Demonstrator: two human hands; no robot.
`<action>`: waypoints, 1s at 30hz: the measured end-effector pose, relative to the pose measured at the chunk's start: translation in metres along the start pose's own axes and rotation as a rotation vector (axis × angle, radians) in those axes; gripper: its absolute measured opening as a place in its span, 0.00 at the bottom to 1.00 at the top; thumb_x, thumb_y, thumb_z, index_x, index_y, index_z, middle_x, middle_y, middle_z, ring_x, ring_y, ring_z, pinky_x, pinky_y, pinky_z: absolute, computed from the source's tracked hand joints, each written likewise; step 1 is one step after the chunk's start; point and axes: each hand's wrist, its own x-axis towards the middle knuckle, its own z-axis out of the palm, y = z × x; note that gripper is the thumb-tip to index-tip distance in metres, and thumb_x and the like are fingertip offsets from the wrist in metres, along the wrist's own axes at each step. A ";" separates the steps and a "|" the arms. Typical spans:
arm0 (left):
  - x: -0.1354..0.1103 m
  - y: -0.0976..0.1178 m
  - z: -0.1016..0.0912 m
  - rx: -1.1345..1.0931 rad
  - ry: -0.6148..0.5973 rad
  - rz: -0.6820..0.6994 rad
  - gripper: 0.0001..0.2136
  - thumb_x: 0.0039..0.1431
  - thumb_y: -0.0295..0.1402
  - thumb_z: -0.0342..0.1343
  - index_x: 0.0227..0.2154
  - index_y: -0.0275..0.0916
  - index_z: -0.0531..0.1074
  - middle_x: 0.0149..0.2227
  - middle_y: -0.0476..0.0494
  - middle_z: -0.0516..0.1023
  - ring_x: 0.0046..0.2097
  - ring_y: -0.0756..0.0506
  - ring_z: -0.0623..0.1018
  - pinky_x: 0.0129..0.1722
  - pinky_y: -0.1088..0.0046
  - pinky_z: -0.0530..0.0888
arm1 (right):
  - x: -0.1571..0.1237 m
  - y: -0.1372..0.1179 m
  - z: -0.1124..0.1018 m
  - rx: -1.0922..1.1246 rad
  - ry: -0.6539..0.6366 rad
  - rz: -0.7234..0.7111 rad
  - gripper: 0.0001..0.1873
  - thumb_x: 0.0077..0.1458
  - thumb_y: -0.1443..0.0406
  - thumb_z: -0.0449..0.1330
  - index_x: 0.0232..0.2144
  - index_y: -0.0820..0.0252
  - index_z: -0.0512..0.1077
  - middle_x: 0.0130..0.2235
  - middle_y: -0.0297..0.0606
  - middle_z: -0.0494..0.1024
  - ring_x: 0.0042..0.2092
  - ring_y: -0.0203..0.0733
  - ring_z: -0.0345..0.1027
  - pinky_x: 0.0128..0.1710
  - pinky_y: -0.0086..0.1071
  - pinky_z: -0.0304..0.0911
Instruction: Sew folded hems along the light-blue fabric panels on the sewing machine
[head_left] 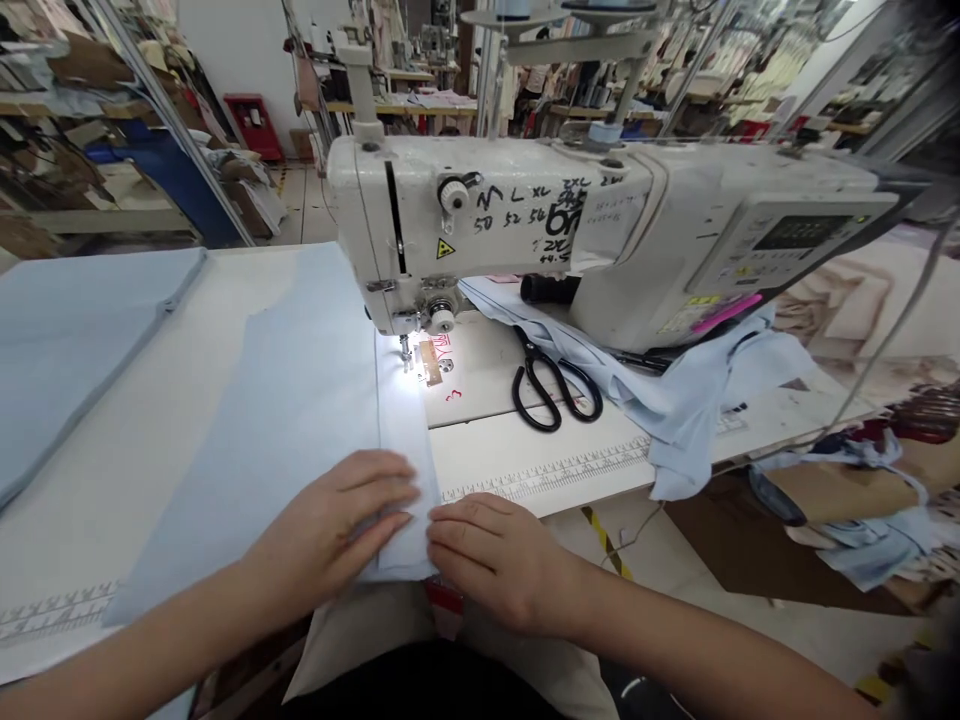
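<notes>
A pale blue fabric piece (pixel 285 420) lies flat on the sewing table, with a narrower folded strip (pixel 405 430) along its right edge running up under the presser foot (pixel 406 350) of a white sewing machine (pixel 525 220). My left hand (pixel 337 520) rests flat on the near end of the strip, fingers stretched out. My right hand (pixel 495 555) lies beside it at the strip's right edge, fingers curled, fingertips pressing the fabric edge at the table's front.
Black scissors (pixel 551 385) lie on the table right of the needle. More pale blue cloth (pixel 675 400) is heaped under the machine arm and hangs off the right edge. A stack of blue fabric (pixel 67 330) sits at far left. A printed ruler (pixel 547 470) runs along the table front.
</notes>
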 end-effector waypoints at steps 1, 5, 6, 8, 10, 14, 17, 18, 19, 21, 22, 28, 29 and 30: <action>0.000 -0.007 -0.001 0.065 -0.022 0.012 0.12 0.64 0.30 0.49 0.48 0.40 0.71 0.52 0.39 0.72 0.55 0.43 0.70 0.52 0.63 0.72 | 0.001 -0.001 -0.002 0.003 -0.006 -0.003 0.11 0.60 0.73 0.50 0.38 0.70 0.73 0.39 0.44 0.79 0.45 0.43 0.69 0.46 0.35 0.66; -0.003 -0.023 -0.004 0.209 -0.184 0.076 0.19 0.62 0.36 0.53 0.56 0.42 0.66 0.60 0.36 0.64 0.62 0.37 0.62 0.55 0.54 0.68 | 0.005 -0.004 -0.007 0.017 -0.034 -0.012 0.13 0.60 0.74 0.49 0.39 0.69 0.73 0.40 0.45 0.79 0.47 0.44 0.70 0.45 0.35 0.68; -0.004 -0.024 -0.004 0.222 -0.205 0.080 0.19 0.62 0.37 0.52 0.56 0.42 0.65 0.61 0.36 0.63 0.62 0.36 0.62 0.55 0.53 0.68 | 0.006 -0.004 -0.007 0.023 -0.042 -0.018 0.13 0.61 0.74 0.49 0.40 0.69 0.73 0.40 0.45 0.79 0.47 0.44 0.70 0.44 0.35 0.68; -0.005 -0.026 -0.006 0.246 -0.235 0.073 0.20 0.63 0.38 0.52 0.57 0.44 0.65 0.62 0.38 0.63 0.63 0.36 0.61 0.55 0.53 0.67 | 0.009 -0.003 -0.007 0.025 -0.060 -0.022 0.14 0.61 0.74 0.47 0.40 0.69 0.73 0.41 0.45 0.79 0.46 0.45 0.71 0.44 0.36 0.68; -0.004 -0.028 -0.008 0.273 -0.253 0.060 0.20 0.63 0.39 0.51 0.58 0.45 0.63 0.62 0.39 0.62 0.63 0.36 0.60 0.55 0.52 0.66 | 0.012 0.000 -0.006 0.021 -0.077 -0.026 0.14 0.61 0.74 0.47 0.39 0.70 0.73 0.41 0.46 0.79 0.47 0.46 0.71 0.44 0.36 0.68; 0.003 -0.043 -0.012 0.308 -0.249 0.052 0.20 0.64 0.39 0.50 0.59 0.48 0.62 0.63 0.41 0.61 0.63 0.37 0.61 0.56 0.53 0.64 | 0.020 0.014 -0.001 0.016 -0.098 -0.040 0.12 0.60 0.74 0.49 0.39 0.72 0.73 0.41 0.49 0.79 0.47 0.48 0.71 0.43 0.38 0.69; 0.011 -0.058 -0.014 0.317 -0.240 0.071 0.20 0.64 0.39 0.50 0.59 0.48 0.62 0.62 0.41 0.61 0.62 0.38 0.61 0.56 0.54 0.64 | 0.028 0.027 0.003 -0.024 -0.130 -0.044 0.11 0.60 0.73 0.50 0.39 0.71 0.72 0.40 0.49 0.79 0.47 0.48 0.71 0.42 0.37 0.68; 0.014 -0.063 -0.015 0.318 -0.238 0.078 0.20 0.64 0.40 0.50 0.59 0.48 0.62 0.62 0.41 0.61 0.62 0.38 0.61 0.56 0.54 0.64 | 0.031 0.031 0.004 -0.040 -0.144 -0.045 0.10 0.60 0.73 0.51 0.39 0.71 0.72 0.39 0.49 0.79 0.46 0.48 0.72 0.42 0.37 0.68; 0.017 -0.067 -0.016 0.318 -0.235 0.083 0.20 0.64 0.40 0.49 0.59 0.48 0.62 0.62 0.41 0.61 0.62 0.38 0.61 0.56 0.54 0.63 | 0.034 0.035 0.004 -0.052 -0.154 -0.048 0.10 0.60 0.74 0.52 0.38 0.72 0.72 0.38 0.49 0.79 0.46 0.48 0.72 0.41 0.37 0.68; 0.024 -0.074 -0.019 0.313 -0.230 0.093 0.20 0.64 0.40 0.49 0.58 0.48 0.62 0.62 0.41 0.61 0.62 0.38 0.62 0.56 0.54 0.63 | 0.039 0.043 0.005 -0.070 -0.161 -0.053 0.09 0.59 0.75 0.52 0.37 0.72 0.72 0.37 0.48 0.79 0.45 0.48 0.72 0.40 0.36 0.67; 0.027 -0.077 -0.020 0.308 -0.231 0.100 0.20 0.65 0.40 0.49 0.58 0.48 0.62 0.62 0.41 0.62 0.62 0.37 0.62 0.56 0.54 0.63 | 0.042 0.046 0.005 -0.077 -0.163 -0.057 0.09 0.60 0.75 0.51 0.37 0.71 0.72 0.36 0.48 0.79 0.44 0.48 0.73 0.40 0.36 0.67; 0.044 -0.093 -0.026 0.301 -0.255 0.116 0.18 0.66 0.39 0.46 0.58 0.46 0.63 0.62 0.38 0.60 0.62 0.37 0.61 0.56 0.53 0.62 | 0.053 0.068 0.008 -0.154 -0.157 -0.065 0.16 0.62 0.75 0.46 0.34 0.68 0.73 0.36 0.45 0.79 0.40 0.45 0.73 0.38 0.35 0.67; 0.046 -0.096 -0.027 0.303 -0.262 0.117 0.18 0.66 0.39 0.46 0.58 0.46 0.62 0.62 0.38 0.60 0.62 0.37 0.61 0.56 0.53 0.62 | 0.054 0.071 0.009 -0.166 -0.149 -0.068 0.16 0.62 0.75 0.46 0.34 0.68 0.73 0.36 0.45 0.79 0.40 0.44 0.73 0.37 0.34 0.67; 0.048 -0.099 -0.027 0.305 -0.267 0.116 0.18 0.66 0.39 0.45 0.58 0.46 0.62 0.62 0.38 0.60 0.61 0.37 0.61 0.56 0.53 0.62 | 0.056 0.075 0.011 -0.178 -0.144 -0.069 0.16 0.62 0.76 0.45 0.34 0.68 0.73 0.37 0.44 0.79 0.40 0.44 0.73 0.37 0.34 0.66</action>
